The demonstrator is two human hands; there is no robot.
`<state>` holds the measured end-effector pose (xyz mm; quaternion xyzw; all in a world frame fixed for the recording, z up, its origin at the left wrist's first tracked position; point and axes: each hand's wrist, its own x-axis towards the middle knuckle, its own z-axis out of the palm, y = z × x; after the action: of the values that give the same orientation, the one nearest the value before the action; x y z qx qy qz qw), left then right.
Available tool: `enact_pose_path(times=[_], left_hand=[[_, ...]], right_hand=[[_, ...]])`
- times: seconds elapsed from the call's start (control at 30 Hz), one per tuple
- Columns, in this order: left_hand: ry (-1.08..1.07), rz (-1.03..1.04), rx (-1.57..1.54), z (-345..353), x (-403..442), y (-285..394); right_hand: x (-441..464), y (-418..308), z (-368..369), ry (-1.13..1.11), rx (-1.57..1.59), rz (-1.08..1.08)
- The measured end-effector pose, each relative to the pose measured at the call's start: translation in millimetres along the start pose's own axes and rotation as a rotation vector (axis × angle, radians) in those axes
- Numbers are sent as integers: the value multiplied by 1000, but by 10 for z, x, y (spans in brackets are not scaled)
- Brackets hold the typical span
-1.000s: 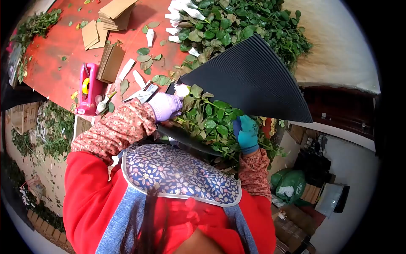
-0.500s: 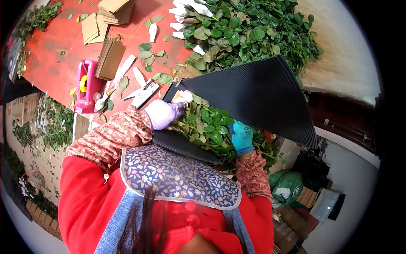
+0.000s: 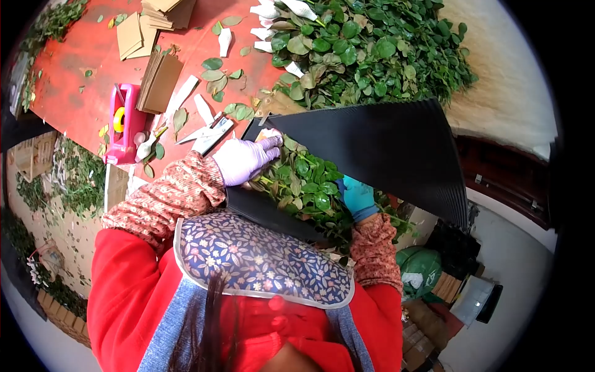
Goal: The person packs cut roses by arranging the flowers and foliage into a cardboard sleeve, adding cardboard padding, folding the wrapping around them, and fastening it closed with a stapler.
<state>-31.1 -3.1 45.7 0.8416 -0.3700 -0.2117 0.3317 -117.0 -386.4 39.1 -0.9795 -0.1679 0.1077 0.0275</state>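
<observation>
a bundle of leafy stems (image 3: 307, 186) lay inside a folded black ribbed sheet (image 3: 384, 139) at the near edge of the red desk (image 3: 80, 71). the purple-gloved left hand (image 3: 243, 162) curved its fingers over the pale bloom (image 3: 266, 134) at one end, its grip unclear; the teal-gloved right hand (image 3: 359, 198) touched the leaves, fingertips hidden, so whether it gripped could not be told. farther out were a pink tape dispenser (image 3: 129, 139) and a leafy heap (image 3: 384, 59).

Below the black ribbed sheet (image 3: 384, 149), I can't see the fingertips of the right hand (image 3: 358, 197) among the leaves (image 3: 313, 186); at its left end, the left hand (image 3: 243, 161) partly covers a pale bloom (image 3: 269, 133). Beyond it, my view crops the leafy pile (image 3: 378, 53).
</observation>
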Motion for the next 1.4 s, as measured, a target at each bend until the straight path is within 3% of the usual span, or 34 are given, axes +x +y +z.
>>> enact_pose_path(times=[0.03,0.13,0.2,0.23,0.33,0.43,0.5,0.57,0.63,0.67,0.7,0.73,0.8,0.83,0.9,0.93,1.03,1.1,1.17,1.2,1.23,1.27,1.33,1.4], left_hand=[[-108,-177,-97,2,25,10],[-88,-234,-104,-20,19,64],[-78,-266,-100,10,36,102],[-69,-298,-142,12,30,123],[-54,-327,-169,-17,30,130],[-76,-357,-228,-41,53,85],[-113,-410,-367,-99,92,102],[-199,-521,-550,-242,128,198],[-177,-376,-404,-158,121,85],[-181,-303,-178,-246,118,81],[-288,-299,-177,-457,109,180],[-140,-232,-391,-289,63,41],[155,101,-231,-236,-122,-214],[247,141,-172,-224,-201,-314],[303,38,-172,-345,-383,-282],[410,42,-69,-266,-478,-406],[346,-139,-15,-341,-661,-314],[349,-24,-33,-406,-611,-176],[277,74,23,-369,-542,-117],[270,160,28,-295,-494,-121],[264,248,33,-225,-431,-112],[209,187,-193,-154,-364,-44],[87,178,-55,-13,-276,-64],[20,192,32,31,-189,-149]], right_hand=[[0,3,-27,-4,0,-2],[74,-41,-167,109,28,-75],[150,-46,-236,-157,106,121],[115,6,-118,-155,108,123],[10,241,431,-65,94,189],[-25,264,531,116,188,212],[57,71,84,-162,19,98],[98,-26,-127,-70,-15,76],[129,-102,-349,25,-49,45],[144,-149,-470,52,-72,44],[147,-206,-584,79,-93,46],[130,-255,-703,76,-88,57],[51,-361,-920,127,-96,56],[7,-428,-1019,141,-95,60],[-57,-495,-1180,13,146,183],[-69,-552,-1145,27,289,143],[66,-948,-1217,-7,404,21],[253,-1169,-1164,30,548,-15],[427,-1269,-1080,-36,306,-89],[539,-1338,-1039,-171,271,-37],[610,-1381,-953,-85,156,-97],[712,-1414,-828,-127,145,-83],[819,-1382,-568,-148,147,-37],[877,-1355,-363,-182,113,-122]])
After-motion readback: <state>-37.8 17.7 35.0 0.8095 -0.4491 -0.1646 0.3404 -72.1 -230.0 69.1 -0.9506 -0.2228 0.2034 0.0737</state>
